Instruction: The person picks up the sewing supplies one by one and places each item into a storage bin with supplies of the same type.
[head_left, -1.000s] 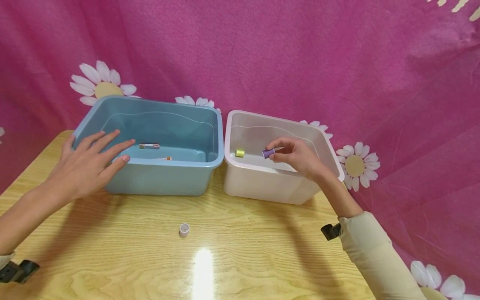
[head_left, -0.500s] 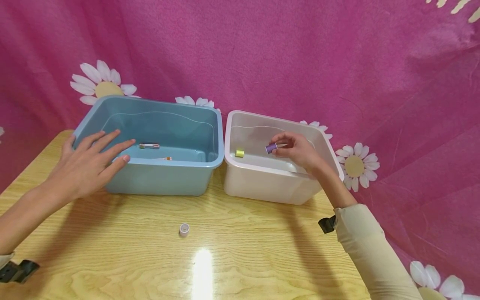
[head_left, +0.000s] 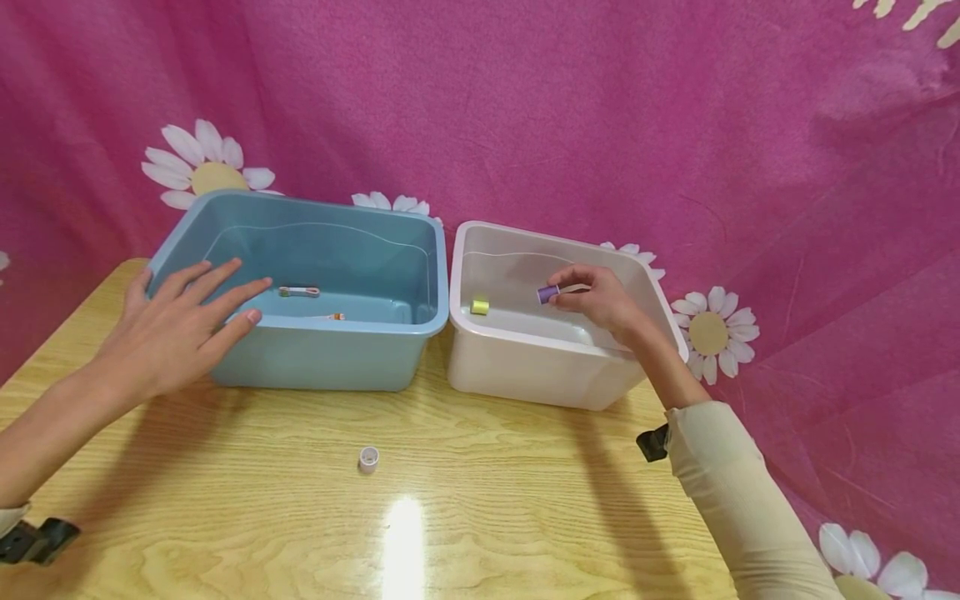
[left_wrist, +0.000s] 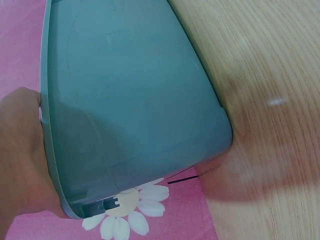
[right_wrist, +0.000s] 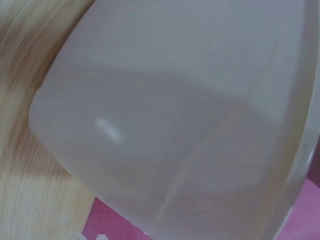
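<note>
Between thumb and fingertips, my right hand (head_left: 596, 302) pinches a purple thread spool (head_left: 548, 294) over the inside of the white bin (head_left: 547, 367). A yellow-green thread spool (head_left: 480, 307) lies on that bin's floor, to the left. My left hand (head_left: 168, 329) rests with spread, fairly straight fingers on the near left rim of the blue bin (head_left: 322, 358). Inside the blue bin are a small skein of embroidery thread (head_left: 298, 292) and a second, orange-tipped piece (head_left: 336, 317), partly hidden by the front wall. The right wrist view shows only the white bin's outer wall (right_wrist: 150, 110), no hand.
A small white cap-like cylinder (head_left: 368, 460) stands on the wooden table (head_left: 480, 492) in front of the bins. The two bins stand side by side, almost touching at their rims. A pink cloth with daisies (head_left: 525, 108) hangs behind them.
My right hand has moved slightly away from me and to the right over the white bin, still pinching the purple thread spool. The left hand has stayed on the blue bin's rim.
</note>
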